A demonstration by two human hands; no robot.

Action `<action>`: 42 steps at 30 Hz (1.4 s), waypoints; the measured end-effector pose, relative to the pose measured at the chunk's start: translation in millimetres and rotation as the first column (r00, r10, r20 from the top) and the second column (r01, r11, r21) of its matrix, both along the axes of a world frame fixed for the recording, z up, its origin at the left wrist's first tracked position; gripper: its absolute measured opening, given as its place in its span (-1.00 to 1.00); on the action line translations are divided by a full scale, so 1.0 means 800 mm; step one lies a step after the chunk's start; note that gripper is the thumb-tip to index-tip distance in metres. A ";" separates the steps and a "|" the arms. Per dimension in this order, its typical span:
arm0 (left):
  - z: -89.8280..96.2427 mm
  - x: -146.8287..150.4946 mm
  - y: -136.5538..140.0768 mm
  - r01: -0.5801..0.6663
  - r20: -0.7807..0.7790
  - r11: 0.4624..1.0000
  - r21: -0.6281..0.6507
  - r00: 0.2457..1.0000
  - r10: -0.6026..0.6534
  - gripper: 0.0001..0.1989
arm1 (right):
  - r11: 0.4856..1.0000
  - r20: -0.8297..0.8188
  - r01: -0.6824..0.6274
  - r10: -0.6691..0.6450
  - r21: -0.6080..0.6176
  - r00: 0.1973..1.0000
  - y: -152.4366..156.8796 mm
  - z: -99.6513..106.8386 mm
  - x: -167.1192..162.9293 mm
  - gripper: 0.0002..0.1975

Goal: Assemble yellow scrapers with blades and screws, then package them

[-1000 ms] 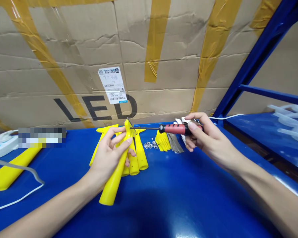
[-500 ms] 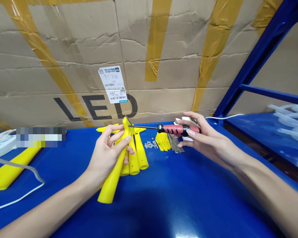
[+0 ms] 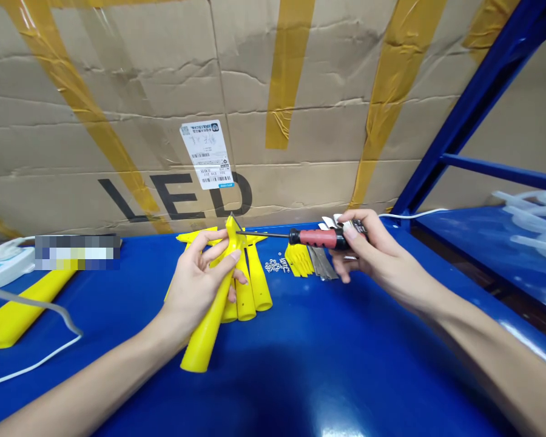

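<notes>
Yellow handle [image 3: 204,334], mid-frame, sits pinched between fingers of the left hand [image 3: 193,282]; the right hand [image 3: 375,258] pinches a screwdriver [image 3: 313,238] against it, seemingly mid-fastening; centre-right screws [image 3: 284,265] lie loose.

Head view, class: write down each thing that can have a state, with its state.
Left hand: closed around held yellow handle
Held yellow handle: tilted
Right hand: closed on screwdriver
Screwdriver: nearly level, tip at held yellow handle's head
Other yellow handles: lying side by side, partly hidden
Small metal parts: loose, scattered
Small yellow pieces: lined up, overlapping
Cardboard box: taped, creased
</notes>
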State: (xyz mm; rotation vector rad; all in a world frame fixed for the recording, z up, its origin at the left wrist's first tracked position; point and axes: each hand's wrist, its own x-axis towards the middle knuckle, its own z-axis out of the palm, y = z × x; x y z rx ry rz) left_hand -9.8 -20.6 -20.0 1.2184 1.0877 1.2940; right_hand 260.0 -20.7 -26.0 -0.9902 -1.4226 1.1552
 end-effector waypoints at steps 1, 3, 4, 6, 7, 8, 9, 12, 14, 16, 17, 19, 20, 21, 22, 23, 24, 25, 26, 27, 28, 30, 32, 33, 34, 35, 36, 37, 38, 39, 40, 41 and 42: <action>0.000 0.000 0.000 -0.003 0.000 1.000 0.014 1.000 0.003 -0.49 | 0.999 -0.034 -0.043 0.042 -0.020 0.999 0.000 0.000 0.000 -0.59; 0.000 0.000 0.000 -0.001 -0.005 0.999 0.036 1.000 0.001 -0.49 | 0.995 -0.098 -0.098 0.095 -0.031 0.991 0.002 -0.001 0.000 -0.52; 0.001 0.000 -0.001 0.007 -0.010 0.999 0.037 1.000 -0.007 -0.50 | 0.997 -0.105 -0.076 0.073 -0.022 0.992 0.003 -0.002 0.000 -0.56; 0.002 0.002 -0.004 0.034 -0.024 0.999 0.026 0.999 -0.033 -0.51 | 0.999 -0.079 0.038 -0.038 -0.004 0.996 0.005 -0.003 0.002 -0.69; 0.003 0.003 -0.005 0.044 -0.031 0.999 0.019 0.999 -0.043 -0.51 | 0.996 -0.071 0.084 -0.085 -0.005 0.994 0.006 -0.003 0.003 -0.71; 0.004 0.004 -0.006 0.049 -0.035 0.999 0.017 0.998 -0.048 -0.52 | 0.995 -0.074 0.098 -0.099 -0.015 0.992 0.007 -0.002 0.004 -0.71; 0.005 0.004 -0.007 0.049 -0.037 0.999 0.019 0.998 -0.049 -0.52 | 0.997 -0.091 0.073 -0.075 -0.028 0.993 0.007 -0.001 0.005 -0.70; 0.006 0.004 -0.007 0.040 -0.033 0.998 0.039 0.999 -0.038 -0.53 | 0.996 -0.134 -0.076 0.070 -0.043 0.989 0.005 0.001 0.006 -0.53; 0.006 0.004 -0.005 0.041 -0.034 0.998 0.048 0.999 -0.039 -0.53 | 0.999 -0.056 -0.037 0.036 -0.008 0.998 0.004 0.001 0.005 -0.60; 0.005 0.002 -0.003 0.040 -0.036 0.998 0.049 0.999 -0.038 -0.54 | 0.999 0.018 0.041 -0.041 0.018 0.999 0.003 0.000 0.003 -0.66; 0.004 0.002 -0.002 0.032 -0.035 0.998 0.051 0.999 -0.030 -0.53 | 0.999 0.025 0.045 -0.046 0.017 0.999 0.003 0.000 0.002 -0.65; 0.003 0.000 0.001 0.009 -0.028 0.998 0.064 1.000 -0.007 -0.52 | 1.000 -0.012 -0.029 0.029 -0.009 1.000 0.002 -0.001 0.001 -0.57; 0.002 -0.001 0.002 -0.003 -0.025 0.997 0.071 1.000 0.005 -0.51 | 0.997 -0.041 -0.075 0.074 -0.015 0.996 0.001 -0.001 0.000 -0.50; 0.002 -0.002 0.002 -0.008 -0.024 0.997 0.075 1.000 0.010 -0.51 | 0.995 -0.057 -0.096 0.096 -0.008 0.994 0.001 0.000 0.000 -0.47; 0.001 -0.003 0.002 -0.005 -0.027 0.997 0.073 1.000 0.007 -0.52 | 0.996 -0.046 -0.083 0.084 0.006 0.995 0.000 0.000 0.000 -0.51; 0.001 -0.003 0.002 0.009 -0.034 0.998 0.068 0.999 -0.006 -0.53 | 0.999 -0.021 -0.043 0.044 0.024 0.999 0.000 0.000 0.000 -0.58; 0.001 -0.003 0.001 0.023 -0.041 0.998 0.059 0.999 -0.021 -0.55 | 0.999 0.006 0.001 -0.001 0.039 1.000 0.000 0.000 0.000 -0.65; 0.001 -0.003 0.000 0.034 -0.047 0.998 0.051 0.998 -0.032 -0.56 | 0.998 0.024 0.032 -0.033 0.046 0.999 0.000 0.000 0.001 -0.67; 0.001 -0.002 0.000 0.041 -0.049 0.998 0.046 0.998 -0.039 -0.57 | 0.998 0.030 0.040 -0.042 0.045 0.999 0.001 0.000 0.002 -0.67; 0.001 -0.001 -0.001 0.042 -0.048 0.998 0.043 0.998 -0.040 -0.57 | 0.999 0.025 0.020 -0.021 0.036 0.999 0.001 0.001 0.003 -0.66; 0.001 -0.001 -0.001 0.038 -0.044 0.998 0.043 0.998 -0.037 -0.57 | 0.999 0.013 -0.021 0.020 0.031 1.000 0.000 0.002 0.004 -0.59; 0.001 0.001 -0.002 0.034 -0.037 0.999 0.042 0.999 -0.032 -0.57 | 0.995 0.014 -0.091 0.091 0.045 0.996 0.000 0.003 0.005 -0.45; 0.002 0.002 -0.002 0.042 -0.039 0.998 0.038 0.998 -0.041 -0.56 | 0.996 0.066 -0.048 0.043 0.072 0.997 -0.001 0.003 0.004 -0.54; 0.002 0.003 -0.003 0.048 -0.041 0.998 0.039 0.998 -0.047 -0.57 | 0.997 0.088 0.001 -0.008 0.076 0.996 0.000 0.003 0.004 -0.61; 0.002 0.003 -0.003 0.053 -0.042 0.998 0.042 0.998 -0.051 -0.57 | 0.997 0.091 0.045 -0.051 0.067 0.995 0.000 0.003 0.003 -0.65; 0.003 0.002 -0.003 0.054 -0.042 0.997 0.048 0.998 -0.052 -0.57 | 0.997 0.074 0.063 -0.066 0.046 0.995 0.000 0.003 0.002 -0.65; 0.003 0.002 -0.003 0.050 -0.042 0.997 0.055 0.998 -0.048 -0.57 | 0.999 0.038 0.047 -0.048 0.019 0.998 0.000 0.003 0.002 -0.65; 0.004 0.001 -0.003 0.041 -0.042 0.997 0.063 0.998 -0.039 -0.57 | 1.000 -0.008 -0.001 0.001 -0.007 1.000 -0.001 0.004 0.001 -0.62; 0.005 0.001 -0.002 0.031 -0.042 0.997 0.071 0.999 -0.028 -0.56 | 0.998 -0.050 -0.060 0.058 -0.024 0.997 -0.001 0.004 0.001 -0.57; 0.005 0.000 -0.002 0.024 -0.044 0.997 0.075 0.999 -0.021 -0.56 | 0.994 -0.075 -0.103 0.101 -0.031 0.992 -0.001 0.004 0.000 -0.53; 0.005 0.000 -0.002 0.023 -0.046 0.997 0.078 0.999 -0.020 -0.56 | 0.993 -0.074 -0.112 0.110 -0.026 0.991 -0.001 0.004 0.000 -0.54; 0.006 0.000 -0.002 0.030 -0.049 0.996 0.081 0.998 -0.026 -0.57 | 0.996 -0.052 -0.086 0.085 -0.011 0.995 -0.001 0.004 -0.001 -0.60; 0.006 0.000 -0.002 0.041 -0.053 0.996 0.082 0.998 -0.037 -0.58 | 0.999 -0.028 -0.042 0.042 0.005 0.999 -0.001 0.004 -0.001 -0.67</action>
